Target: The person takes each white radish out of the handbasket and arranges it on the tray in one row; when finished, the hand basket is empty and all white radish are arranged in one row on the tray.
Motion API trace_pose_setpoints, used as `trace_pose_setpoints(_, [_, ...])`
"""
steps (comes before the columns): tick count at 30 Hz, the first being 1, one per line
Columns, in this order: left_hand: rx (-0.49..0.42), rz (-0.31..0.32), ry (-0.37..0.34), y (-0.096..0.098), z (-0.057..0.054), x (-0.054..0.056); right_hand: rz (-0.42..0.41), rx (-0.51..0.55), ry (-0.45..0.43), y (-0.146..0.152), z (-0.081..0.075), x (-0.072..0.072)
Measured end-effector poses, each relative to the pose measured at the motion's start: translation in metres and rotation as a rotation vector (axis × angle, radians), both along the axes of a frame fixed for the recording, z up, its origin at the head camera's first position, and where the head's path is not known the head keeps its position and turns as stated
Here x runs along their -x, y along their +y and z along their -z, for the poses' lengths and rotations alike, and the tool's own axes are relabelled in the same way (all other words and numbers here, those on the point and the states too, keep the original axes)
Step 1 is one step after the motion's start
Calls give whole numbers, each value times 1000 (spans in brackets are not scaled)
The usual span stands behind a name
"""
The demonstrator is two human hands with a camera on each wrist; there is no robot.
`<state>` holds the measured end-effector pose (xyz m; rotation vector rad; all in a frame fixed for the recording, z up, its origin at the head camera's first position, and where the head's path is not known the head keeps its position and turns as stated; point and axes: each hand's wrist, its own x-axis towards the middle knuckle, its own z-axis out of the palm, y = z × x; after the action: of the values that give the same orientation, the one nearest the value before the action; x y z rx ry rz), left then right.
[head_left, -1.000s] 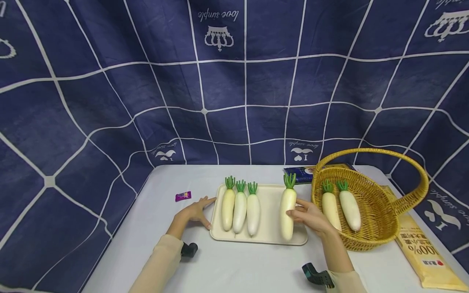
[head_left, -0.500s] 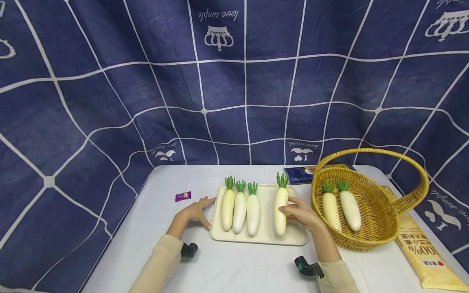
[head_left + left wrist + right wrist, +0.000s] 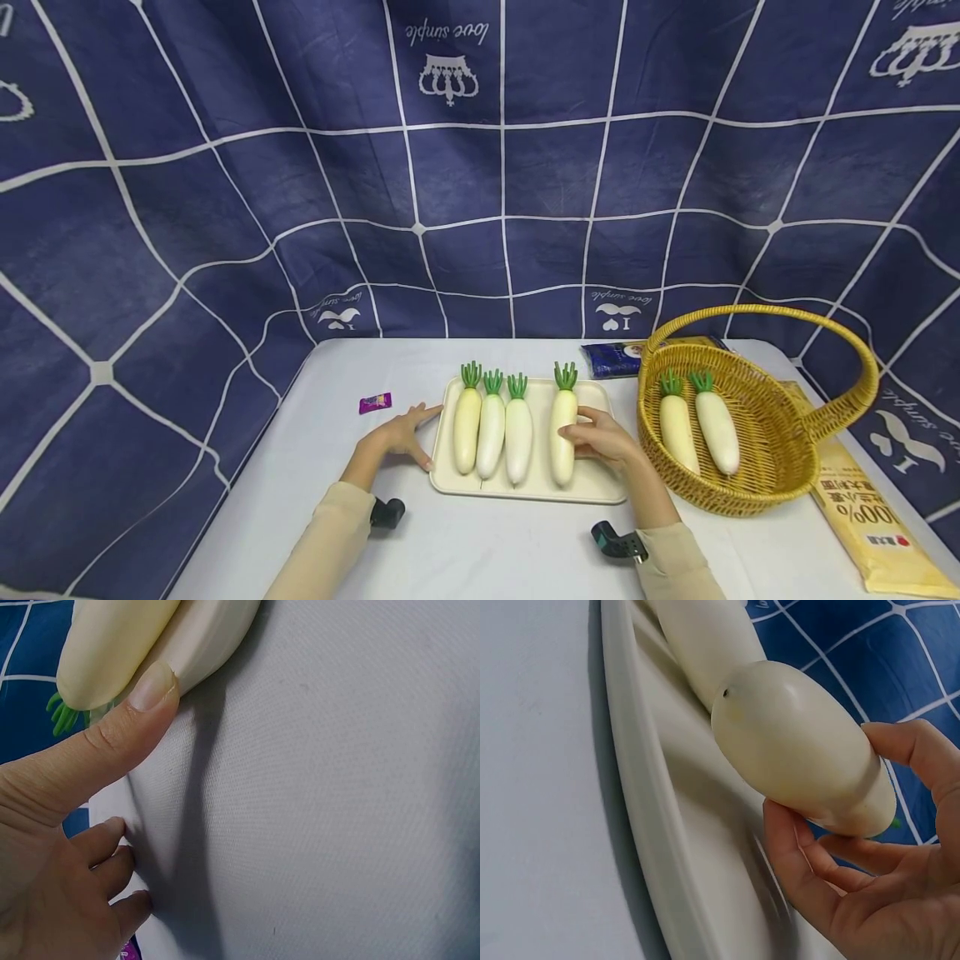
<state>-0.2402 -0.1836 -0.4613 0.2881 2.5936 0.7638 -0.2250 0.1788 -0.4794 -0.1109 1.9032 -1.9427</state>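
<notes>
My right hand (image 3: pixel 603 437) pinches a white radish (image 3: pixel 564 407) with green leaves between thumb and fingers, over the right part of a cream tray (image 3: pixel 542 471). In the right wrist view the radish (image 3: pixel 802 742) shows its rounded tip, above the tray floor. Three more radishes, one yellowish (image 3: pixel 467 429) and two whiter ones (image 3: pixel 491 437), lie side by side on the tray's left half, leaves to the back. At the tray's left edge rests my left hand (image 3: pixel 397 435), thumb and fingers spread. Its thumb (image 3: pixel 146 701) touches the rim in the left wrist view.
Right of the tray stands a wicker basket (image 3: pixel 772 417) with a tall handle and two radishes (image 3: pixel 717 433) inside. A yellow bag (image 3: pixel 862 508) lies beyond it, a blue packet (image 3: pixel 611 358) behind. A small purple packet (image 3: pixel 375 402) lies left of the tray.
My right hand has carried the radish leftward over the tray, away from the basket and closer to the other three. My left hand has stayed at the tray's edge.
</notes>
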Motion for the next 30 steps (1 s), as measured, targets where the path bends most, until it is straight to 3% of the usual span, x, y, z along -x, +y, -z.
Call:
trace_pose_setpoints(8, [-12, 2, 9, -1, 1, -1, 19, -79, -1, -7, 2, 3])
trace_pose_setpoints(17, [-13, 6, 8, -1, 2, 0, 61, -257, 19, -18, -5, 1])
trace_pose_setpoints(30, [-9, 3, 9, -1, 1, 0, 81, -332, 50, -26, -8, 0])
